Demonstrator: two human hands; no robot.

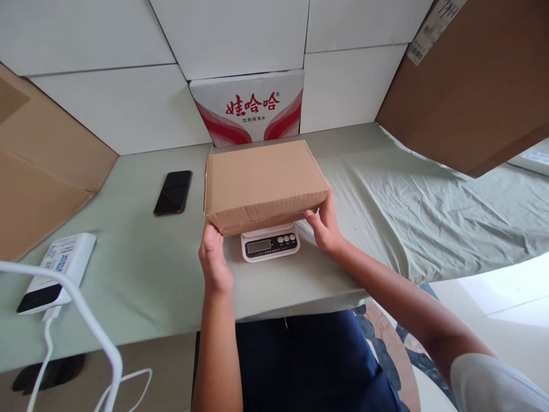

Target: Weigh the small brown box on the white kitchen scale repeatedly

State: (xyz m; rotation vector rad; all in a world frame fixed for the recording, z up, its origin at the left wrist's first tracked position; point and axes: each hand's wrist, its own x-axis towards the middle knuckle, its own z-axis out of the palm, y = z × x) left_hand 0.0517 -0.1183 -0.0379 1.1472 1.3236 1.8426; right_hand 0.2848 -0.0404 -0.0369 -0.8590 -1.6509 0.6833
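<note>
"Currently, how far along is the work?"

"Cardboard box [263, 177] noted mid-surface [150, 269], over the white scale [291, 249]. Left hand [214, 257] holds its near left corner; right hand [325, 226] holds the near right corner. By my judgement, positioning over the scale is largely done; letting go is not."

"Does the box bear on the scale?"

"Cannot tell. It hides whatever lies beneath it. Only the scale's front shows, with 3 round buttons [286, 239] and a display [259, 246]. No legible figure there, so no reading can be recorded."

"Other items, and obstructions?"

"Red-and-white carton [253, 109] stands just behind the box, against the tiled wall [253, 40]; it would likely limit a push backward. Black phone [173, 193] lies to the left, apart from the box. Farther left, 1 white device [81, 257]; a thick white cord [116, 366] arcs near it, well apart from the hands. 2 brown pieces, a left cardboard panel [38, 166] and a right carton [472, 86], flank the area; neither appears to block the hands"
</note>
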